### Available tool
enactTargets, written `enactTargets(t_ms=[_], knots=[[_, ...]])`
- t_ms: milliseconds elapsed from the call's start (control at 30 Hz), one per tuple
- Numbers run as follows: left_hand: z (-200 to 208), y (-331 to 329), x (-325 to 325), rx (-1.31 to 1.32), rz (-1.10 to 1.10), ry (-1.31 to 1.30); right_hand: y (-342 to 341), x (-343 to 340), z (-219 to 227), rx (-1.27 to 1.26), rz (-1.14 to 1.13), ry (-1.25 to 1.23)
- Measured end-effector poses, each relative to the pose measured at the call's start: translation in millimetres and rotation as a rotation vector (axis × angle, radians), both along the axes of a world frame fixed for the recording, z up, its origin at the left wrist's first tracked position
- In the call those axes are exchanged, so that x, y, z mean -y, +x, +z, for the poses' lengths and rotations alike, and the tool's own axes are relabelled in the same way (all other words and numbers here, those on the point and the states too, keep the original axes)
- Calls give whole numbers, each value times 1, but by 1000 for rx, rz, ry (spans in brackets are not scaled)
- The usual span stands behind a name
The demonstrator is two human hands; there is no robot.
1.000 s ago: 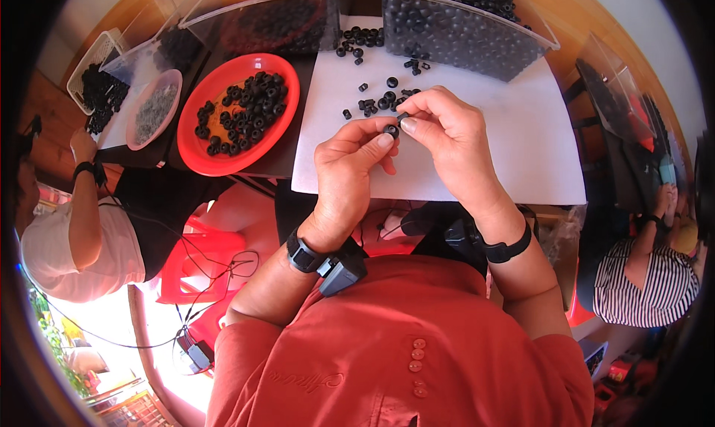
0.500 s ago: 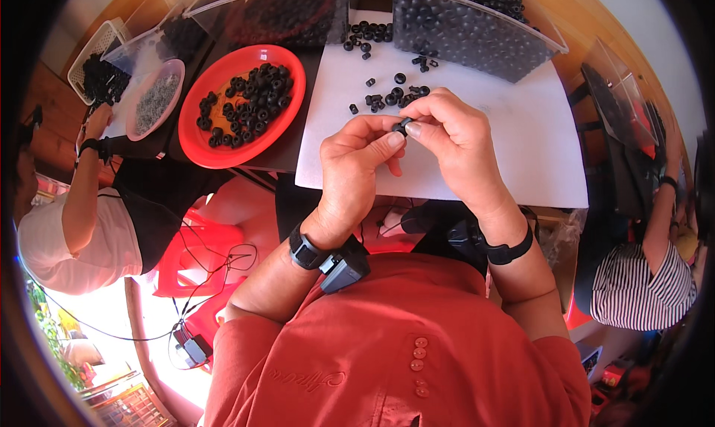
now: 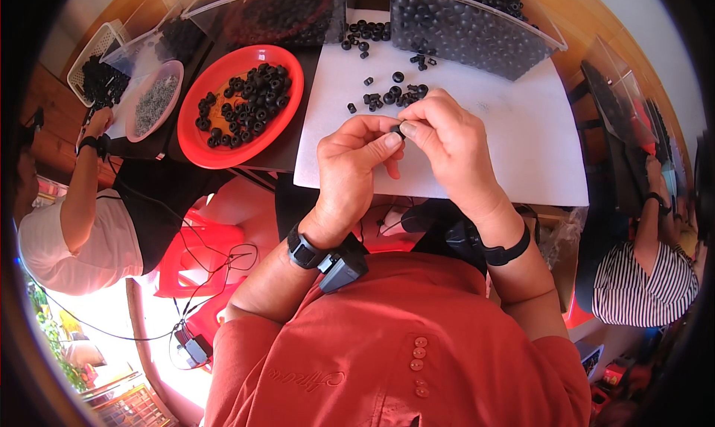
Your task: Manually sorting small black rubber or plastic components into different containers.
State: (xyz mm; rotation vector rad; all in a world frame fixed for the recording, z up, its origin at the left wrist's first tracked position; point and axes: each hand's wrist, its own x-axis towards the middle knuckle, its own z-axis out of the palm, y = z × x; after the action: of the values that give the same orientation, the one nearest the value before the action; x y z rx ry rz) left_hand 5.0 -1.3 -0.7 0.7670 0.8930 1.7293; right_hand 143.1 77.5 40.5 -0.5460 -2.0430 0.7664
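My left hand (image 3: 357, 155) pinches a small round black part (image 3: 397, 131) between thumb and fingertips, above the near half of a white mat (image 3: 514, 144). Thumb and forefinger of my right hand (image 3: 450, 140) close on the same spot from the other side. Whether the right fingers hold a second small piece there is hidden. Just beyond my fingertips lie several loose black parts (image 3: 395, 95), some round with a hole, others small and spool-shaped.
Left of the mat stands a red plate (image 3: 190, 140) of black round parts. Clear bins (image 3: 477, 43) of black parts line the back. A pink dish (image 3: 177, 73) holds small metallic pieces. Co-workers sit at left (image 3: 74, 233) and right (image 3: 640, 285).
My right fingertips have shifted slightly up and left over the black part, covering more of it. At the right, the co-worker's arm has moved lower.
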Motion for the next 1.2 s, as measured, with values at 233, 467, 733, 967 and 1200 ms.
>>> enactTargets(t_ms=[233,467,733,967,1200], knots=[[-2,0,1,-1,9,-1,2,2,-8,54,-38,120],[-1,0,1,-2,-5,-12,7,5,-3,20,6,75],[0,0,2,-27,-11,-22,7,5,-3,4,34,-26],[1,-2,1,-6,-25,-28,4,10,2,-87,-10,-387],[3,-2,0,4,-32,-31,2,9,-1,-82,-21,-397]])
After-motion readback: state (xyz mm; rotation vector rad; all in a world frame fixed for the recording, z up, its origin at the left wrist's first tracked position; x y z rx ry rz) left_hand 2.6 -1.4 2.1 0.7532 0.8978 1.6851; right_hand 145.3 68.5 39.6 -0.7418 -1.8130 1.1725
